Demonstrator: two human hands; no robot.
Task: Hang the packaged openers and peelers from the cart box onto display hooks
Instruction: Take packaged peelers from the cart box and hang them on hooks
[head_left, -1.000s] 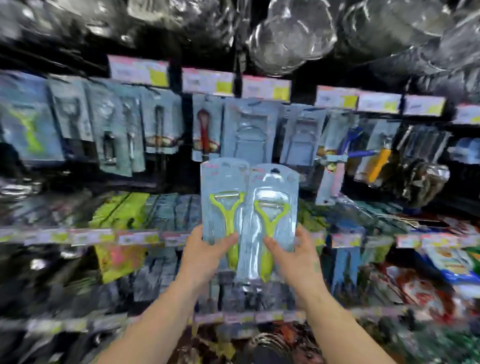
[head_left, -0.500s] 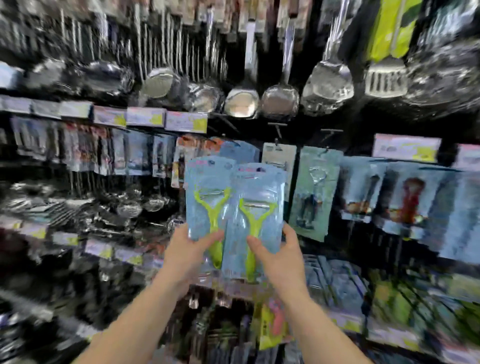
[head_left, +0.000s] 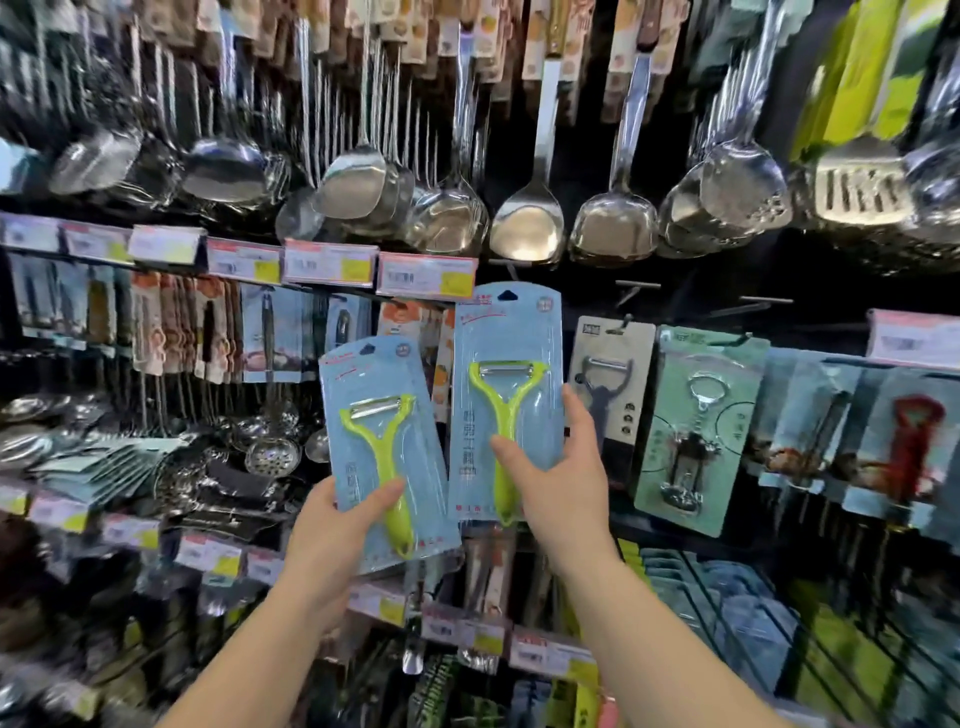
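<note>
A: What does the left hand hold?

B: A blue-carded peeler pack with a lime-green Y-shaped peeler under a clear blister. The thumb lies across the front of the card near its lower edge and the fingers curl behind it. The pack rises above the hand and tilts slightly to the left.

A: And the right hand?

B: It grips a second peeler pack of the same kind. The thumb presses the front beside the green handle; the fingers wrap the pack's right edge. This pack stands nearly upright, above and to the left of the hand, and sits higher than the first. The two packs lie side by side, their inner edges close or just overlapping.

A: What surrounds the hands?

B: Just right of the right hand hangs a grey opener card, then a green corkscrew card. Above that hand, bare display hooks project from the dark panel. Above both hands hang steel ladles and turners; price labels run along the rail above the left hand.
</note>
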